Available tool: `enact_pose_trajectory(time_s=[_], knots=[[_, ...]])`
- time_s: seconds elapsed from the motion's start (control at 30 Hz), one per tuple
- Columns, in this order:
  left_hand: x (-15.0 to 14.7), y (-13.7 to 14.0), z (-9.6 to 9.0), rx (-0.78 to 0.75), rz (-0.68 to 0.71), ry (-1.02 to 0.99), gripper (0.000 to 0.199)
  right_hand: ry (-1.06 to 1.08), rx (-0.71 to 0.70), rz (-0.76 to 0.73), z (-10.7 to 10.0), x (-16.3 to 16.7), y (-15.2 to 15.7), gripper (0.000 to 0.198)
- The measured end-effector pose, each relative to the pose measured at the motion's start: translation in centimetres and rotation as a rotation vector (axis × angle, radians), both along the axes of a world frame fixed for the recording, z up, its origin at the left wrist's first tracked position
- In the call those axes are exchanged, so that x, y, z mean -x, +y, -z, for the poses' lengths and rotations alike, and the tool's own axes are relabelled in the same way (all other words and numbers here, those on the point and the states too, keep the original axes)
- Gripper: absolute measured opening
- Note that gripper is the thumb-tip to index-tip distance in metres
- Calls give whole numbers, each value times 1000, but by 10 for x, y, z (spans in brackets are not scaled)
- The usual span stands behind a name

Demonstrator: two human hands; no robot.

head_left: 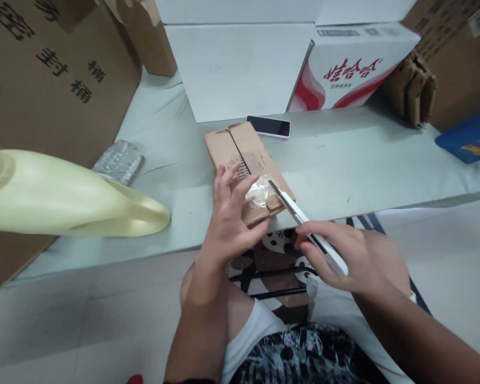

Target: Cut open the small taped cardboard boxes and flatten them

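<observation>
A flat brown cardboard box (246,141) lies on the pale green table cover (176,186), with a slit along its middle and crumpled clear tape (261,193) near its front end. Fingers spread, my left hand (234,213) rests over the left front part of the box and holds nothing. In my right hand (344,256) is a white utility knife (300,216). Its blade is out, and the tip is over the box by the tape; whether it touches cannot be made out.
A phone (268,127) lies just behind the box, before a white carton (244,69). At left stand a pale yellow curved object (64,194), a bubble-wrapped item (120,160) and a large carton (56,106). Folded cardboard (414,93) and a blue object (470,136) are at right.
</observation>
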State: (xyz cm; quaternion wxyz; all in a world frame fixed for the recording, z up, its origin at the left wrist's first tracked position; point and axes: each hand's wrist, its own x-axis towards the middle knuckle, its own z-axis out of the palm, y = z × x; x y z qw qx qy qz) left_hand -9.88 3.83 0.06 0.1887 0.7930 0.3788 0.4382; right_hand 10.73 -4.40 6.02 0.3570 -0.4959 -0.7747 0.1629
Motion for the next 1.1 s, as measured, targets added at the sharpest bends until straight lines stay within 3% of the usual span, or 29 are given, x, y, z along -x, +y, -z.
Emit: enact_pose_trajectory(time_s=[0.17, 0.33, 0.57, 0.77, 0.97, 1.1], knots=[[-1, 8, 9, 55, 2, -133, 85, 37, -3, -22, -3, -1, -2, 19], [2, 11, 14, 77, 46, -211, 79, 78, 34, 43, -7, 0, -5, 18], [-14, 14, 26, -129, -55, -136, 71, 126, -48, 32, 5, 13, 8, 14], [-18, 16, 30, -161, -98, -134, 69, 156, 14, 62, 5, 18, 20, 11], [-22, 16, 33, -139, -136, -138, 59, 59, -91, 132, 0, 24, 25, 13], [-22, 16, 34, -122, -116, -152, 58, -15, -73, 125, 2, 28, 30, 14]])
